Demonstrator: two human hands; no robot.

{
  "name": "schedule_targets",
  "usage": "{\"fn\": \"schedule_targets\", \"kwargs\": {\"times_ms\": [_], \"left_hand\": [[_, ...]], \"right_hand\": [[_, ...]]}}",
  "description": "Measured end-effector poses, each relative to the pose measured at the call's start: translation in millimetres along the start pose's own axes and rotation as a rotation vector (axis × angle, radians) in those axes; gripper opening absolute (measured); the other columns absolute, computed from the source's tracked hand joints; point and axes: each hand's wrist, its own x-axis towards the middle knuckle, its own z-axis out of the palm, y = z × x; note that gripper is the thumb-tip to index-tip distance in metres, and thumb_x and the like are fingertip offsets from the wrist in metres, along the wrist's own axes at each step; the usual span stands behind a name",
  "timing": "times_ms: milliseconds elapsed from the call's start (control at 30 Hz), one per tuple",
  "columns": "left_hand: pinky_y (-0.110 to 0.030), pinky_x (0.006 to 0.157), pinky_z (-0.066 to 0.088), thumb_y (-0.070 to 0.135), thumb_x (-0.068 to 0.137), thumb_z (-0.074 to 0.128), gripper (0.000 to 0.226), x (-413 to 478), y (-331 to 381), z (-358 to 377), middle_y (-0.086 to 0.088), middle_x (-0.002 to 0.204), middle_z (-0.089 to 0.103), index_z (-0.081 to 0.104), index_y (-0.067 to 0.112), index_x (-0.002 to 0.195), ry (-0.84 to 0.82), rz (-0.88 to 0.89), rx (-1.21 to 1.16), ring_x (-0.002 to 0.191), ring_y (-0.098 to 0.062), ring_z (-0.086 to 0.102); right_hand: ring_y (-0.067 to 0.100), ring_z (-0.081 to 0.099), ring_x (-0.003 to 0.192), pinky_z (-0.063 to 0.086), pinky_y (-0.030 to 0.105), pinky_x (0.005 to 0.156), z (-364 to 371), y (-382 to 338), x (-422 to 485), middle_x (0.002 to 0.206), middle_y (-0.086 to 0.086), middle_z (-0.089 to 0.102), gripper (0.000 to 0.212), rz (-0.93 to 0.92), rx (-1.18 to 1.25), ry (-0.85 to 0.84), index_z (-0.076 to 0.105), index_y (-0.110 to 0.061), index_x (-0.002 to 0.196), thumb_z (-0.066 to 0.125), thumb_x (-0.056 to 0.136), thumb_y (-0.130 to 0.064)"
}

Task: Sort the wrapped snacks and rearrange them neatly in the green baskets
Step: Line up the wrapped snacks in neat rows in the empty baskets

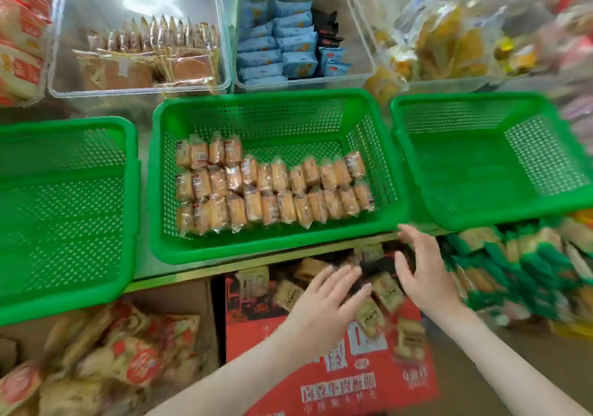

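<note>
Both forearms are hovering over a red printed cardboard box (321, 383). The left hand (330, 293) is hanging flat, fingers straight and spread, holding nothing, just above the loose tan wrapped snacks (385, 293) lying in that box. The right hand (423, 271) is also hanging open with spread fingers and nothing in it; blur is hiding whether it is touching the packets beneath.

Trouble is most likely coming from the wrappers. The slick film is probably prone to sliding out of a wide scoop, leaving packets dropping back or landing askew. Just ahead of the right hand's fingertips, the middle green perforated plastic basket (279, 248) is sitting with its front rim at the edge of the surface (142, 268), so a bump risks shoving it. Inside, the sorted tan packets (272, 191) are standing on edge in three rows, the far row reaching only partway across, and a careless drop risks toppling them. Right of the right hand, a heap of green-ended packets (513, 264) is lying close enough to be getting mixed in.

Left of the left hand, a second green mesh basket (64, 297) is showing only its floor, as is a third green mesh basket (481, 220) ahead and right of the right hand. Farther ahead, a clear plastic bin (141, 91) is holding brown packets, and another clear bin (305, 83) is holding blue ones.
</note>
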Motion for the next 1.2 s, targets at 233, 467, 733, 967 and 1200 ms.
{"fn": "schedule_targets", "kwargs": {"times_ms": [233, 467, 733, 967, 1200], "left_hand": [[-0.05, 0.118, -0.004, 0.014, 0.095, 0.054, 0.067, 18, 35, 75, -0.013, 0.16, 0.011, 0.021, 0.014, 0.153, -0.529, 0.236, 0.337, 0.148, -0.029, 0.007], [-0.047, 0.115, -0.007, 0.014, 0.098, 0.043, 0.07, 55, 49, 105, -0.01, 0.161, 0.0, 0.001, 0.018, 0.154, -0.625, 0.266, 0.493, 0.148, -0.026, 0.002], [-0.04, 0.108, 0.039, 0.029, 0.063, 0.084, 0.059, 58, 62, 110, 0.0, 0.119, 0.067, 0.067, 0.018, 0.119, -0.448, 0.213, 0.331, 0.114, -0.02, 0.061], [-0.02, 0.089, 0.046, 0.029, 0.08, 0.075, 0.047, 55, 82, 39, 0.009, 0.117, 0.061, 0.052, 0.026, 0.121, -0.303, -0.779, -1.032, 0.107, -0.006, 0.059], [-0.036, 0.084, 0.055, 0.015, 0.088, 0.067, 0.033, 62, 49, -41, -0.006, 0.115, 0.068, 0.059, 0.018, 0.12, -0.033, -0.898, -1.506, 0.104, -0.021, 0.067]], "right_hand": [[0.018, 0.012, 0.145, 0.02, 0.034, 0.116, 20, 113, -113, 0.157, -0.001, 0.013, 0.083, 0.248, -0.291, -0.57, -0.001, -0.026, 0.153, 0.05, 0.093, -0.051], [0.032, 0.041, 0.135, 0.032, 0.045, 0.11, 58, 147, -125, 0.146, 0.016, 0.043, 0.101, -0.058, -0.503, -0.691, 0.035, -0.017, 0.148, 0.083, 0.061, -0.036], [0.025, 0.049, 0.125, 0.036, 0.044, 0.108, 36, 161, -122, 0.132, 0.006, 0.054, 0.088, -0.253, -0.306, -0.528, 0.04, -0.017, 0.141, 0.078, 0.062, -0.018], [-0.009, 0.01, 0.138, 0.018, 0.01, 0.11, -19, 119, -110, 0.146, -0.03, 0.013, 0.09, -0.036, 0.32, -0.412, 0.004, -0.054, 0.141, 0.071, 0.086, -0.032], [0.006, 0.004, 0.143, 0.015, 0.034, 0.116, -44, 31, -40, 0.154, -0.02, 0.008, 0.086, -0.253, 0.354, -0.286, 0.012, -0.06, 0.139, 0.071, 0.086, -0.027]]}}
